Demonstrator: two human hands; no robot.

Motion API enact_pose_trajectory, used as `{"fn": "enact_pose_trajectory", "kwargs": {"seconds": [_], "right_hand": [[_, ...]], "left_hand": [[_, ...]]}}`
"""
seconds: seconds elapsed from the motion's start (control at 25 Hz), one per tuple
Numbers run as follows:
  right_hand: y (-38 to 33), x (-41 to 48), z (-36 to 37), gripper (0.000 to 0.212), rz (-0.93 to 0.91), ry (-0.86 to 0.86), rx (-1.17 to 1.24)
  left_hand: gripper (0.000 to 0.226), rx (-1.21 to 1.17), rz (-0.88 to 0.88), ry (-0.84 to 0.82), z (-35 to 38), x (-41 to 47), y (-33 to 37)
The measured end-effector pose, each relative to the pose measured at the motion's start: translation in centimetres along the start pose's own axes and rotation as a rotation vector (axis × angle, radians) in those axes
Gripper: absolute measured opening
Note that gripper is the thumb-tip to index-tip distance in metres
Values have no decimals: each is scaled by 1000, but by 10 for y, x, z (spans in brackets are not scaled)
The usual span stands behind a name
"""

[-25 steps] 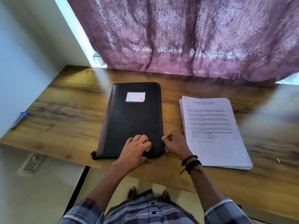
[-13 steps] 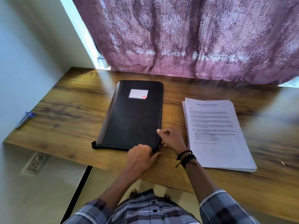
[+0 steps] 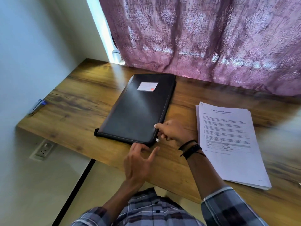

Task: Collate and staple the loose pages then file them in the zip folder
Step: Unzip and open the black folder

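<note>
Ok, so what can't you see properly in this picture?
All in the head view:
- Words on the loose pages: too small and blurred.
- Writing on the zip folder's label: blurred.
- Inside the zip folder: its closed cover hides it.
- What the right hand pinches at the zip folder's edge: its curled fingers cover it.
- The blue thing at the table's left edge: blurred, too small.

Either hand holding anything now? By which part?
Right hand grips the folder at its right edge, by the zip pull near the corner. Left hand holds nothing.
</note>
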State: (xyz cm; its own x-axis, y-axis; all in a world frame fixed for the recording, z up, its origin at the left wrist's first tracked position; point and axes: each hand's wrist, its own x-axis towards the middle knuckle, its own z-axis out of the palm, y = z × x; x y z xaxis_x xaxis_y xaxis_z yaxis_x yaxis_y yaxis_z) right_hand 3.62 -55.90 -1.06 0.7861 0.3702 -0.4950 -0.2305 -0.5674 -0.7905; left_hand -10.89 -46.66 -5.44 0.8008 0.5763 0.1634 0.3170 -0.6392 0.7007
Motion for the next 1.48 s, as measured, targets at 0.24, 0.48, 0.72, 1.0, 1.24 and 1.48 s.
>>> {"fn": "enact_pose_trajectory", "kwargs": {"seconds": [0.24, 0.48, 0.72, 1.0, 1.24, 1.48], "right_hand": [[-40, 2, 17, 20, -49, -125, 230], [-46, 3, 47, 21, -8, -122, 213], [-35, 15, 49, 22, -27, -28, 236], [9, 20, 16, 18, 31, 71, 363], [33, -9, -29, 10, 59, 246, 408], [6, -29, -31, 21, -169, 208, 563]], "left_hand": [[41, -388, -178, 291, -10, 15, 1], [46, -537, -369, 366, -13, 27, -5], [28, -370, -260, 369, -13, 28, -11], [32, -228, -298, 198, -33, 34, -35], [32, 15, -289, 206, -62, 57, -96], [88, 127, 244, -263, -58, 78, -79]]}}
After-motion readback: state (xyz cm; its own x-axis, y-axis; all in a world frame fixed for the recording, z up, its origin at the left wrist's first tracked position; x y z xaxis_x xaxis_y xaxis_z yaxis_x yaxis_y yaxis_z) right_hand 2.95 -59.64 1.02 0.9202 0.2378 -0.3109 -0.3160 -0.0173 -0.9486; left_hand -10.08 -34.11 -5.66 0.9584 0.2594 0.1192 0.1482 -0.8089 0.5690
